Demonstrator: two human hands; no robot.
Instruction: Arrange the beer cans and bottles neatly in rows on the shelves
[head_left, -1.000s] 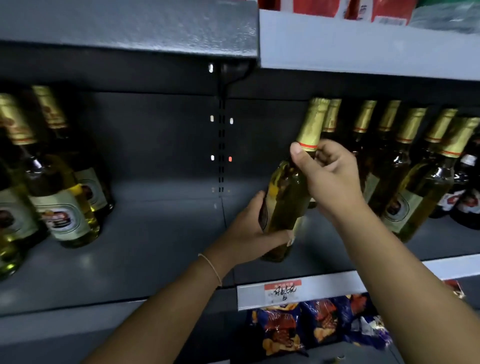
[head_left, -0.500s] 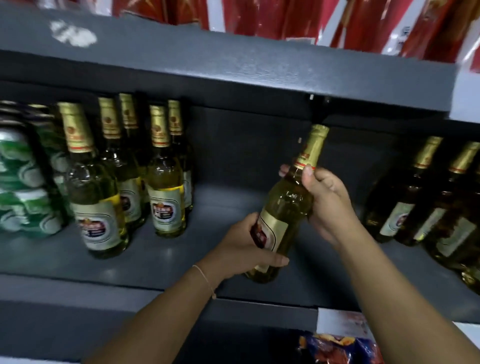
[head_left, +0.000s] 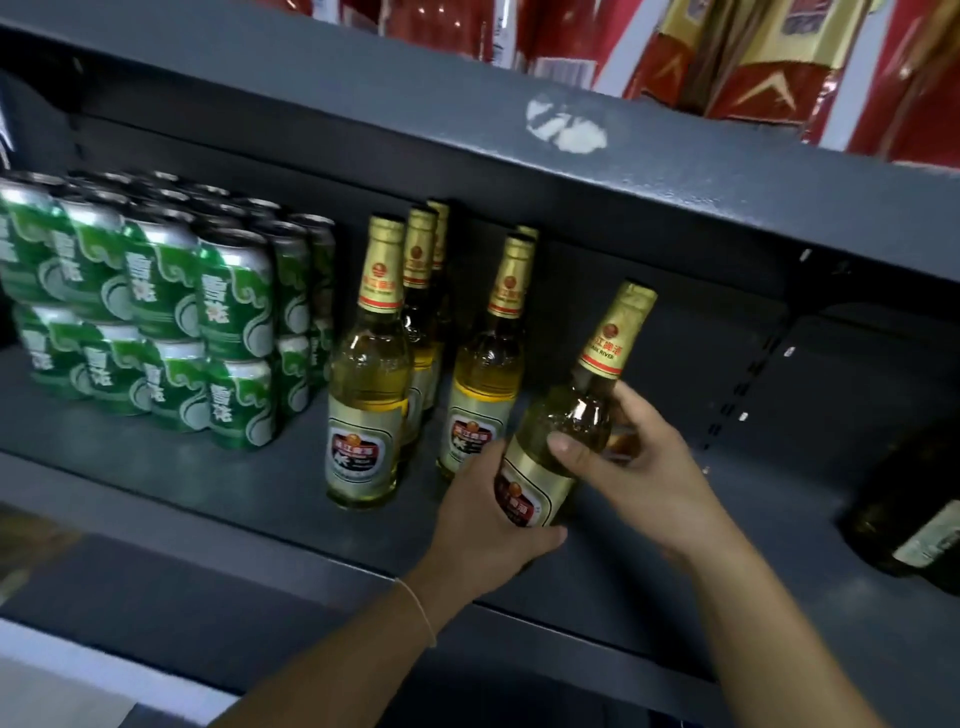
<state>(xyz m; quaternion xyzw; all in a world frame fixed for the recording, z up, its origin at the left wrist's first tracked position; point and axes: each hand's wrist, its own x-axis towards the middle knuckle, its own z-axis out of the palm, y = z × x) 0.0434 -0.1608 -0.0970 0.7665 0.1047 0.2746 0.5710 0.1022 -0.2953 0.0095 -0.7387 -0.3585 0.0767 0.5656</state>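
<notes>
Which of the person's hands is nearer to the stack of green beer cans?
Left. The left hand grips the base of the tilted gold-foiled glass bottle, on the side facing the stacked green beer cans. The right hand holds the bottle's shoulder, farther right.

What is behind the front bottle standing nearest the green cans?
Behind the front bottle, two more gold-foil bottle necks line up toward the shelf's back. Their bodies are mostly covered, so whether more stand behind them cannot be seen.

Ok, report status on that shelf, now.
Left hand grips bottle base, right hand its shoulder. Bottle tilted, beside second bottle row. Slot right of rows open; green cans far left.
</notes>
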